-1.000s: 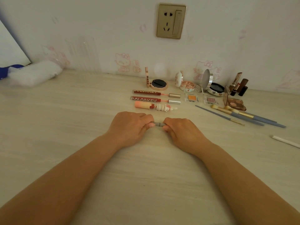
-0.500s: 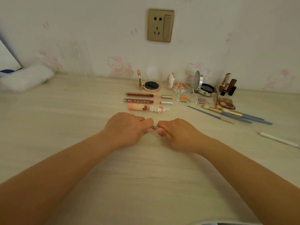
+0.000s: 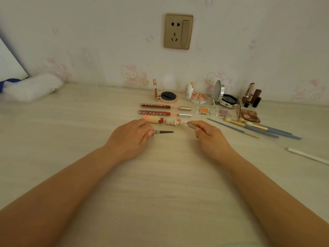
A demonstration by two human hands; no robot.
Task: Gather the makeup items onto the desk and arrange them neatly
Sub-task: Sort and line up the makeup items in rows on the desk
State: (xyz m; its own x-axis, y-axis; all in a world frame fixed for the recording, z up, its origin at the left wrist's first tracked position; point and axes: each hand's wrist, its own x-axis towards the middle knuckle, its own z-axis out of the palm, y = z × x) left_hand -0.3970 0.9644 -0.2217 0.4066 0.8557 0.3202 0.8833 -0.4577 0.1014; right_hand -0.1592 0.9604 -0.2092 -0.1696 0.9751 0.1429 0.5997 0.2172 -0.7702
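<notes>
**Two halves of one liner pen, one in each hand**

Two hands low over the pale wood-grain desk point(image 3: 71, 139), each closed on part of a slim grey eyeliner pen. Left hand point(image 3: 131, 138) pinching the pen body point(image 3: 162, 132), dark tapered tip pointing toward the right hand. Right hand point(image 3: 208, 134) curled round the grey cap point(image 3: 192, 126), well apart from the tip.

Mostly done, by the look of it. Just beyond the hands, three lip products in a tidy row: two dark red lip gloss tubes point(image 3: 154, 109) with wands pulled out, plus a peach tube with a white figurine cap point(image 3: 161, 120). Farther back, round open compacts point(image 3: 168, 97); beyond the right hand, small square eyeshadow pans point(image 3: 203, 110), a brown palette point(image 3: 248, 115), upright lipsticks point(image 3: 252, 95) and blue-handled brushes point(image 3: 258, 128) fanned rather loosely. Left to place, probably: the pen parts and a thin white stick point(image 3: 306, 155) lying alone, far right of the right hand.

Readable writing: "COLORKEY" on the nearer gloss tube; partly cut off on the farther one.
</notes>
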